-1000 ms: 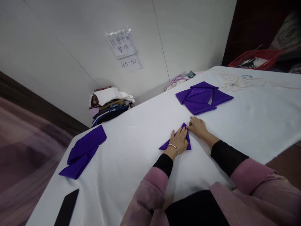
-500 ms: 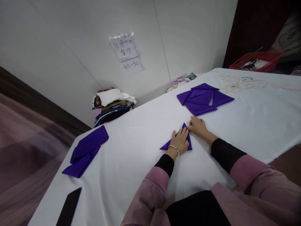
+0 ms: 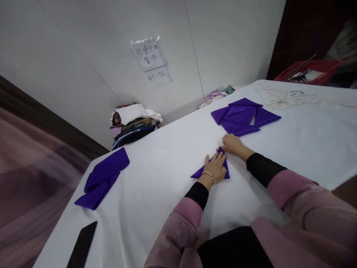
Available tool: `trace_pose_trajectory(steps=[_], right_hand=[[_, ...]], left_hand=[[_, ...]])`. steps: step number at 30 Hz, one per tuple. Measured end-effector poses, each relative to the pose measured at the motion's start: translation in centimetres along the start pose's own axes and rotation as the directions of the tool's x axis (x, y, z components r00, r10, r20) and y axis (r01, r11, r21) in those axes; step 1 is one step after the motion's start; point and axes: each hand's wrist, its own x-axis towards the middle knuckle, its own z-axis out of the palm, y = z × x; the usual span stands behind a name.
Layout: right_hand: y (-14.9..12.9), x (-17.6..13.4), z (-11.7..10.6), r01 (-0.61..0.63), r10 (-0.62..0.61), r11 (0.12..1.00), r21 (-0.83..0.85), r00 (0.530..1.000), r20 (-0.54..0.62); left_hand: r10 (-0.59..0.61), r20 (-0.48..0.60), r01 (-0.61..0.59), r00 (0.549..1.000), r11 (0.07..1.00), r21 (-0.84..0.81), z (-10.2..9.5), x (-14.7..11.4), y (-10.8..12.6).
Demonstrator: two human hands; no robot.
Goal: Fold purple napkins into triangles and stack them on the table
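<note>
A small purple napkin point(image 3: 198, 174), folded into a triangle, lies on the white tablecloth point(image 3: 161, 201) in front of me. Pressing down on it is my left hand point(image 3: 215, 167), flat with its fingers spread, a bracelet round the wrist. My right hand point(image 3: 233, 143) is curled closed at the triangle's far corner; its thumb and forefinger meet the tip there, though the fingertips are partly hidden. Just beyond that hand, several folded purple napkins point(image 3: 242, 116) lie overlapping. More folded purple cloth point(image 3: 107, 170) rests near the table's left edge.
A dark flat object point(image 3: 82, 243) lies at the table's near left. Behind the table is a stack of folded cloths point(image 3: 134, 124), and a handwritten sign point(image 3: 150, 55) hangs on the wall. Beyond the far right edge stands a red basket point(image 3: 326, 70).
My right hand has shifted slightly left and curled its fingers at the napkin's far tip. My left hand stays flat on the napkin. The whole view has moved slightly.
</note>
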Motion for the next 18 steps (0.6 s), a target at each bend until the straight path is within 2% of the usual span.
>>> trace_pose_trajectory(steps=[4,8,11,14,16,18], right_hand=[[0.3,1.2,0.2,0.051,-0.049,0.996,0.069,0.998,-0.034],[1.0,1.7,-0.2,-0.063,0.1,0.935,0.35,0.991,-0.09],[1.1,0.4,-0.2,-0.031,0.144,0.849,0.527,0.974,-0.174],[0.6,-2.5,0.7,0.076,0.044,0.826,0.559,0.979,-0.199],[0.0,-4.3,1.4,0.193,-0.102,0.839,0.508,0.974,-0.202],[-0.4,-5.6,1.9,0.302,-0.263,0.846,0.439,0.953,-0.149]], left_hand=[[-0.032,-0.01,0.032,0.999,0.999,0.009,0.1,0.1,0.3],[-0.039,-0.026,0.039,0.999,0.999,-0.001,0.4,0.1,0.3],[-0.041,-0.042,0.041,0.998,0.999,0.001,0.6,0.0,0.3],[-0.037,-0.043,0.037,0.998,0.999,-0.002,0.6,-0.1,0.4],[-0.032,-0.04,0.032,0.999,0.999,-0.007,0.6,-0.1,0.4],[-0.029,-0.043,0.029,0.999,1.0,-0.004,0.5,-0.1,0.4]])
